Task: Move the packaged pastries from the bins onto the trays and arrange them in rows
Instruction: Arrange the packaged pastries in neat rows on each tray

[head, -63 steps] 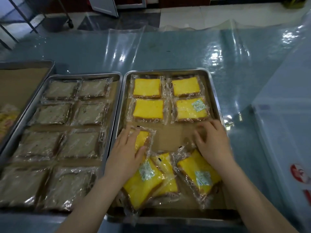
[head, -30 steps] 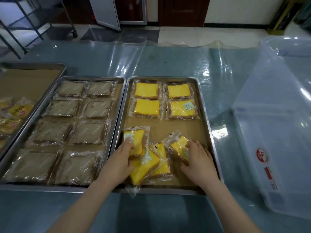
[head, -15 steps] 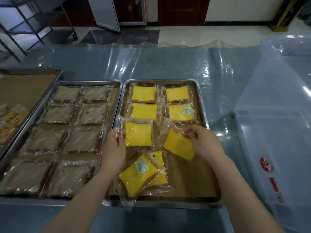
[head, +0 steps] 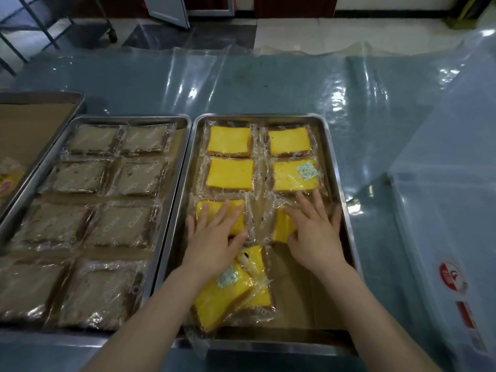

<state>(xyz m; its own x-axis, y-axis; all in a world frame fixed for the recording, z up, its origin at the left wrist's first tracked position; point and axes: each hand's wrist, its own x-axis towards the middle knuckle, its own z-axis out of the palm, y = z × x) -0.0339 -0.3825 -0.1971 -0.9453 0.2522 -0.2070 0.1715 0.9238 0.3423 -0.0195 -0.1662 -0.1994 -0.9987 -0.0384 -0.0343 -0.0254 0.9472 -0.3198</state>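
two loose packs (head: 222, 299) overlap at the near end of the tray (head: 257, 117). past them the left hand (head: 214, 237) and right hand (head: 314, 232), fingers (head: 318, 200) straight and spread, press a pack (head: 238, 213) each into the third row, before two done far rows (head: 230, 174). half a second ago both were held aloft. next: lay the near pair as row four.

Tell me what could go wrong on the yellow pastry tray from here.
1. The third-row right pastry lies crooked under the right hand, wrapper bunched against the third-row left pastry; the row may end uneven.
2. The two loose pastries overlap beneath the left hand and wrist and could be dragged; one wrapper overhangs the near rim of the tray.
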